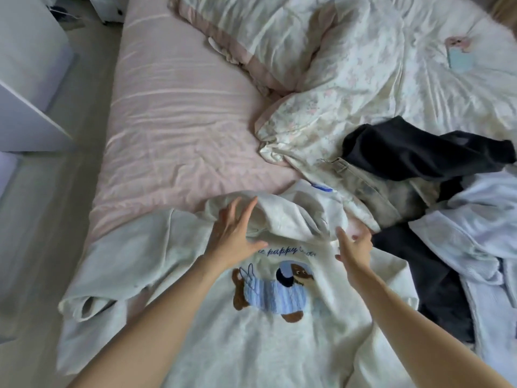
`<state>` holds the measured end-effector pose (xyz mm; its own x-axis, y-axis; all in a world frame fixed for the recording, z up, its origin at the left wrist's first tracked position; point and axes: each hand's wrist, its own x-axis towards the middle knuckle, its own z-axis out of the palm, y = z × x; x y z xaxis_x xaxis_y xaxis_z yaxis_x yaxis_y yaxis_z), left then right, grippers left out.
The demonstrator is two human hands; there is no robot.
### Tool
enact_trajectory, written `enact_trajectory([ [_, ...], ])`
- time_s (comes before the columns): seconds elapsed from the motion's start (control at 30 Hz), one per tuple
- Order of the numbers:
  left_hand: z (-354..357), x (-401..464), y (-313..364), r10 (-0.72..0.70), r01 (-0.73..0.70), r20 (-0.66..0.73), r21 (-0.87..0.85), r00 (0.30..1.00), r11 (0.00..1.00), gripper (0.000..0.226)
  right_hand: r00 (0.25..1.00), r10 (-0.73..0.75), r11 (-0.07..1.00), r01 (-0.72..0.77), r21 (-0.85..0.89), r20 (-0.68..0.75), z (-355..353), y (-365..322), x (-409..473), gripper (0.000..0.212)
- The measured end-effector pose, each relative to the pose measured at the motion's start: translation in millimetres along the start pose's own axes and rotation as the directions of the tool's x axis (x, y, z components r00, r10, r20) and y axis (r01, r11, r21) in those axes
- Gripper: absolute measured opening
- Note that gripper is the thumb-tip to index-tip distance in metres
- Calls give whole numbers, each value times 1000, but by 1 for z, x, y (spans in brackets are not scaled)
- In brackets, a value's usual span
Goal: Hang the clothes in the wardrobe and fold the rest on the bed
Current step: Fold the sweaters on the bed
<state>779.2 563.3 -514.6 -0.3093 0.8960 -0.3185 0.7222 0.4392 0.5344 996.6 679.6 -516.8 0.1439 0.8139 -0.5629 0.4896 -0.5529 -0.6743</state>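
1. While both hands hold nothing, the left hand [233, 233] spreads its fingers over the hood of the cream hoodie [251, 326].
2. The right hand [353, 245] is open too, by the neck.
3. The hoodie lies flat on the pink bed [173, 130], dog picture up.
4. More clothes [436, 175] sit in a pile on its right.

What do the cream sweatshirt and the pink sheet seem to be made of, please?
Sweatshirt: probably thick cotton-blend knit, matte, falling in soft heavy folds; its dog motif looks embroidered or appliquéd. Sheet: thin woven fabric, likely cotton, with fine creases and a faint sheen.
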Motion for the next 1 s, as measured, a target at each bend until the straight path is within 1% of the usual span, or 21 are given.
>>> enact_trajectory([
  [0.07, 5, 27, 8, 145, -137, -24, 210, 989, 968, 103, 979, 148, 964, -175, 201, 141, -3, -9, 27, 56],
  [0.1, 5, 41, 12, 218, -207, -10, 279, 976, 938, 95, 957, 203, 931, -254, 261, 207, -2, -15, 38, 45],
  [0.17, 2, 73, 20, 297, -293, 41, 340, 954, 893, 64, 923, 265, 911, -335, 240, 279, 3, -29, 56, 21],
  [0.2, -4, 86, 24, 286, -289, 58, 316, 957, 904, 47, 921, 276, 920, -336, 202, 275, 6, -37, 64, 13],
  [0.23, -11, 98, 29, 240, -246, 54, 231, 969, 941, 31, 929, 269, 927, -321, 194, 254, 11, -46, 69, 9],
  [0.3, -34, 121, 38, 77, -78, -30, -19, 997, 997, 4, 952, 213, 902, -278, 331, 219, 18, -77, 78, 12],
  [0.37, -63, 147, 40, -120, 65, -196, -263, 973, 962, 27, 959, 54, 779, -216, 588, 280, 20, -122, 86, 15],
  [0.4, -77, 160, 38, -226, 104, -290, -383, 930, 918, 31, 940, -61, 680, -206, 704, 334, 20, -145, 89, 15],
  [0.43, -87, 172, 33, -323, 122, -362, -481, 874, 868, 26, 916, -156, 579, -219, 786, 370, 20, -166, 93, 13],
  [0.47, -95, 180, 26, -406, 132, -377, -577, 832, 806, 19, 901, -208, 506, -233, 831, 380, 20, -181, 97, 13],
  [0.5, -102, 190, 17, -469, 141, -333, -674, 818, 725, 33, 899, -228, 493, -224, 841, 373, 24, -194, 105, 16],
  [0.53, -102, 194, 5, -473, 157, -229, -748, 851, 644, 54, 907, -225, 556, -180, 811, 356, 29, -199, 108, 23],
  [0.57, -99, 194, -5, -450, 186, -126, -788, 884, 587, 72, 924, -207, 677, -102, 729, 322, 36, -198, 111, 29],
  [0.6, -94, 193, -16, -423, 228, -50, -782, 905, 580, 84, 943, -182, 816, -13, 578, 279, 44, -192, 116, 34],
  [0.63, -86, 190, -26, -415, 284, 16, -753, 910, 594, 89, 961, -161, 921, 65, 384, 225, 54, -180, 120, 37],
  [0.67, -77, 189, -37, -432, 331, 50, -723, 901, 607, 90, 969, -167, 971, 130, 202, 181, 61, -166, 124, 38],
  [0.7, -67, 186, -48, -466, 374, 68, -701, 882, 607, 88, 966, -192, 981, 184, 62, 173, 69, -150, 127, 38],
  [0.73, -60, 185, -55, -492, 398, 74, -696, 867, 597, 86, 956, -228, 971, 236, -24, 182, 73, -138, 128, 38],
  [0.8, -47, 186, -69, -535, 432, 96, -715, 839, 550, 86, 927, -309, 934, 338, -118, 211, 83, -120, 134, 33],
  [0.9, -36, 198, -76, -527, 392, 52, -732, 848, 558, 86, 895, -392, 891, 427, -156, 214, 98, -115, 147, 33],
  [1.0, -35, 216, -66, -472, 292, 16, -804, 881, 518, 84, 863, -444, 860, 486, -157, 241, 109, -128, 160, 49],
])
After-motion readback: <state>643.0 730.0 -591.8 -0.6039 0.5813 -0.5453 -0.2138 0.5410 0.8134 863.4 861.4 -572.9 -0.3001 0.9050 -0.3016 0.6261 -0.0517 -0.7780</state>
